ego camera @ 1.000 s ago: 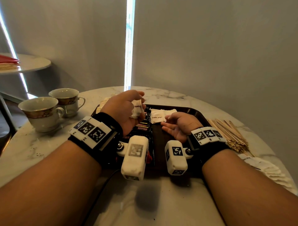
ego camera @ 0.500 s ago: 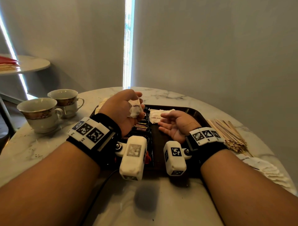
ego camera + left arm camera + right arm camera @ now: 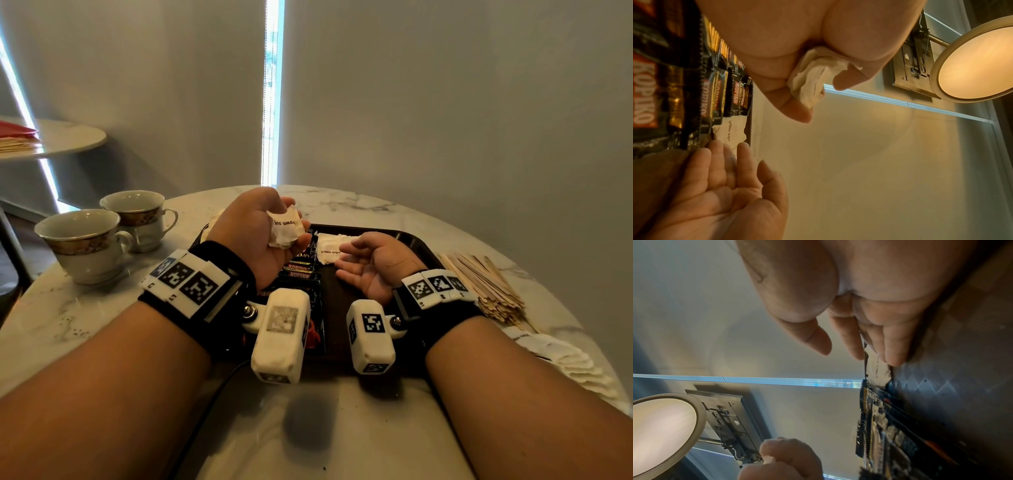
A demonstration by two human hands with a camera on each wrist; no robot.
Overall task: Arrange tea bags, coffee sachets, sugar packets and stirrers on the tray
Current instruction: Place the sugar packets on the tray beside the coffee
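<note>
My left hand [image 3: 260,233] grips a small bunch of white brown-sugar packets [image 3: 284,228] above the left part of the dark tray [image 3: 414,240]; the left wrist view shows the packets [image 3: 812,81] bunched between thumb and fingers. My right hand [image 3: 371,263] lies palm up on the tray with relaxed fingers, holding nothing, beside a sugar packet [image 3: 330,248] lying flat. A row of black Kopiko coffee sachets [image 3: 301,270] runs down the tray under my left hand. Wooden stirrers [image 3: 486,284] are piled on the table right of the tray.
Two gold-banded cups [image 3: 85,243] stand on the marble table [image 3: 68,325] at the left. A fanned stack of white packets [image 3: 565,359] lies at the right edge. A side table [image 3: 68,137] with red paper stands far left. The wall is close behind.
My left hand has lifted slightly and turned, so the packets' print faces me more. The right hand has stayed palm up, its fingers opening a little.
</note>
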